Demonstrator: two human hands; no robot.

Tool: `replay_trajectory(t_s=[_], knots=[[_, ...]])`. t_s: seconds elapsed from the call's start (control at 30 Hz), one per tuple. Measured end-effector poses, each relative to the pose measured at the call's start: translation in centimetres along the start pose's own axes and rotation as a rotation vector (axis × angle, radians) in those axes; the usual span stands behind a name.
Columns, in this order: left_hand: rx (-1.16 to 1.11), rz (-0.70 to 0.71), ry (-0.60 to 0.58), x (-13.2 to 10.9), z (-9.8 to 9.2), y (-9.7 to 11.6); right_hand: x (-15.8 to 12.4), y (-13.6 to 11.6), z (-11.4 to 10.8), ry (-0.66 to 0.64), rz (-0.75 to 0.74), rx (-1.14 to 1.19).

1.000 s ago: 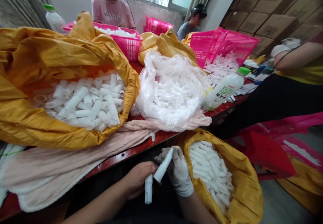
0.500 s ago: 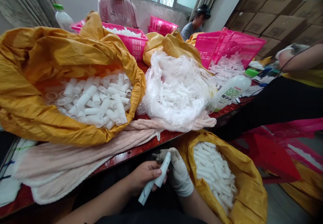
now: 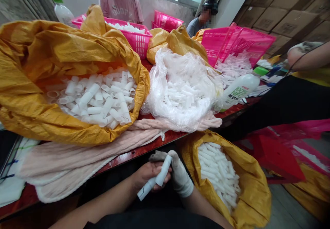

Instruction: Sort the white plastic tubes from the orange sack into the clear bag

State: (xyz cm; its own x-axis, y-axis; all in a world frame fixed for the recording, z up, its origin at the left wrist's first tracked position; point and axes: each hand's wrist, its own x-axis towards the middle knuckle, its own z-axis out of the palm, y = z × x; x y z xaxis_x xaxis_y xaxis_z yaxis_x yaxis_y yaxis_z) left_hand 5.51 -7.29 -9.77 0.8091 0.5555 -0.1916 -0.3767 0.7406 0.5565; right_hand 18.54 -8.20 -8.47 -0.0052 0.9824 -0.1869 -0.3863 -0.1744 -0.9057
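My bare left hand (image 3: pixel 146 174) and my gloved right hand (image 3: pixel 177 174) meet below the table edge. Together they grip one white plastic tube (image 3: pixel 154 178), now joined from two pieces, tilted with its lower end to the left. To the right of my hands an open yellow sack (image 3: pixel 255 187) holds several joined white tubes (image 3: pixel 219 170). On the table above, a large yellow sack (image 3: pixel 31 119) is full of short white tube parts (image 3: pixel 98 100), and a clear plastic bag (image 3: pixel 180 91) holds more white parts.
A pink towel (image 3: pixel 77 156) lies along the red table edge. A white bottle with a green cap (image 3: pixel 239 88) lies on its side. Pink baskets (image 3: pixel 239 40) and cardboard boxes (image 3: pixel 288 19) stand behind. Two people sit across the table; another person's arm (image 3: pixel 309 58) is at right.
The two separate tube pieces have been pushed together into one tube. My hands have closed up on each other; the camera has shifted slightly.
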Motion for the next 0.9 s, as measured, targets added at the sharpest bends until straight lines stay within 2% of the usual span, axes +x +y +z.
replay_trajectory(t_s=[0.1,0.17,0.23,0.3,0.33,0.37,0.43,0.5,0.6,0.67,0.7,0.8,0.9], knots=[[0.159,0.001,0.100,0.3,-0.3,-0.6,-0.8,0.2,0.0,-0.020,-0.002,0.055],[0.344,-0.008,0.173,0.5,-0.8,-1.3,-0.6,0.3,-1.8,0.106,-0.055,0.047],[0.507,-0.021,0.215,0.5,-1.7,-2.1,0.1,-0.4,-5.5,0.341,-0.133,-0.163],[0.613,-0.060,0.235,0.4,-2.4,-2.6,0.4,-1.8,-10.7,0.569,-0.194,-0.602],[0.671,-0.083,0.243,0.3,-2.6,-2.5,0.3,-2.6,-13.5,0.639,-0.208,-0.843],[0.744,-0.095,0.249,0.4,-2.5,-2.3,-0.1,-3.3,-16.1,0.675,-0.208,-1.005],[0.935,-0.065,0.252,1.0,-1.4,-1.5,-0.8,-4.0,-20.4,0.677,-0.177,-1.174],[1.160,0.009,0.217,2.8,0.8,-0.6,-1.2,-3.7,-23.0,0.657,-0.134,-1.249],[1.497,0.085,0.165,8.2,4.3,0.3,-0.2,-2.6,-23.9,0.654,-0.088,-1.345],[1.708,0.052,0.289,12.8,5.6,0.3,1.2,-2.1,-23.3,0.683,-0.053,-1.422],[1.759,-0.044,0.381,15.1,5.8,0.2,2.0,-2.0,-22.8,0.694,-0.028,-1.470],[1.758,-0.175,0.384,20.3,5.0,-0.5,3.9,-1.8,-22.0,0.660,0.056,-1.584],[1.699,-0.180,0.352,22.1,3.0,-0.7,4.4,-1.7,-23.0,0.623,0.106,-1.579]])
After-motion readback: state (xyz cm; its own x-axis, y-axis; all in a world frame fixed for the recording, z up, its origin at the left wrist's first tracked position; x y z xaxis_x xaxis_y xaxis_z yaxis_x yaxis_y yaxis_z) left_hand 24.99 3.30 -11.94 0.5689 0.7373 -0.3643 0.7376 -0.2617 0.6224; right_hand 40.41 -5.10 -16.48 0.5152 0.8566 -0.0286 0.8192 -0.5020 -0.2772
